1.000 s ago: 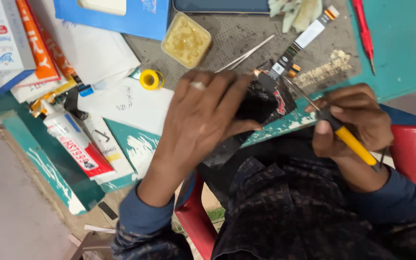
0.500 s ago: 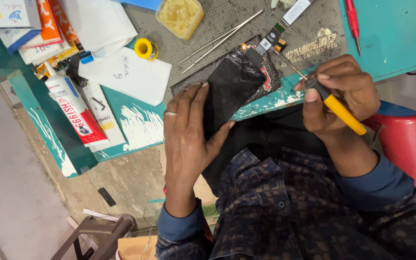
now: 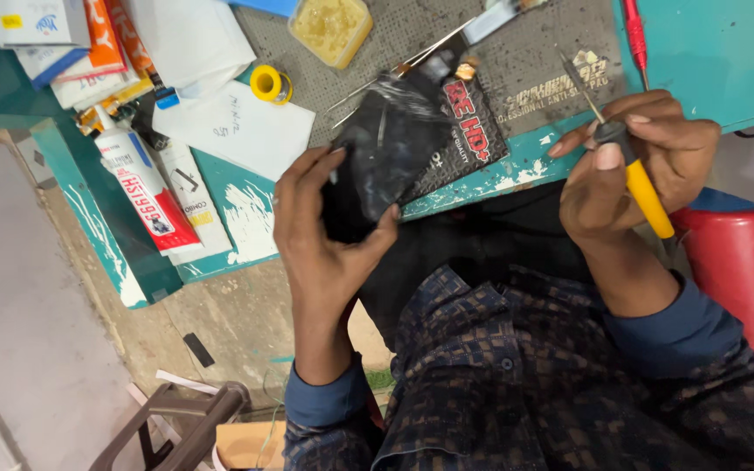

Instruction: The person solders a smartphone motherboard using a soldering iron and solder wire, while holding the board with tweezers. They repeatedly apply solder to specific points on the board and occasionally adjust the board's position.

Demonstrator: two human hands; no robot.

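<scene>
We steady the phone and bring the tool in.
Our left hand (image 3: 325, 235) clasps the flat black glossy phone (image 3: 381, 153) over the teal workbench's (image 3: 743, 61) near edge; our right hand (image 3: 634, 166) pinches the yellow-handled screwdriver (image 3: 634, 170); keep its tip square.

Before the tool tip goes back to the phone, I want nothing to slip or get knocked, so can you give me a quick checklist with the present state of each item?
1. Left hand grips the black phone: ok, fingers wrap its lower edge.
2. Phone supported: not ok, it is tilted and lifted partly off the grey work mat.
3. Right hand holds the yellow-handled tool: ok, held like a pen.
4. Tool tip clear of the phone: ok, it points over the mat, apart from the phone.
5. Tweezers near the phone's top: cannot tell whether they touch.
6. Yellow solder spool out of the way: ok.
</scene>
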